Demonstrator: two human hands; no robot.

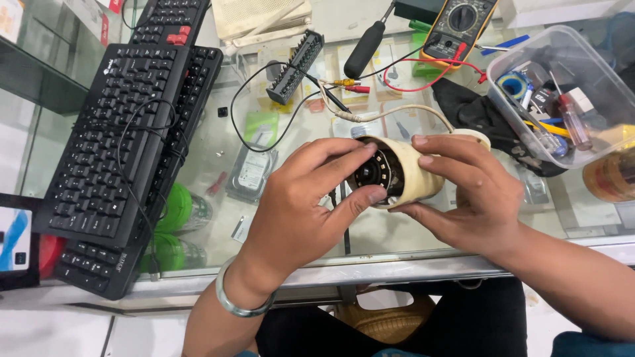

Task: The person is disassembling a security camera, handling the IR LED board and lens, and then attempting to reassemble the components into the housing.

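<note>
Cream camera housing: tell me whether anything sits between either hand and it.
Nothing visible does. The left hand has its fingers on the dark front ring of the cream camera housing, and the right hand grips its body directly. The camera's pale cable trails away behind, clear of both hands.

The person has two bare arms with no sleeves on them, a shiny round silver bangle [241, 301] sits on the wrist of the left hand [301, 211], the right hand [473, 198] wears no ring, and dark black trousers [463, 324] cover the lap.
</note>
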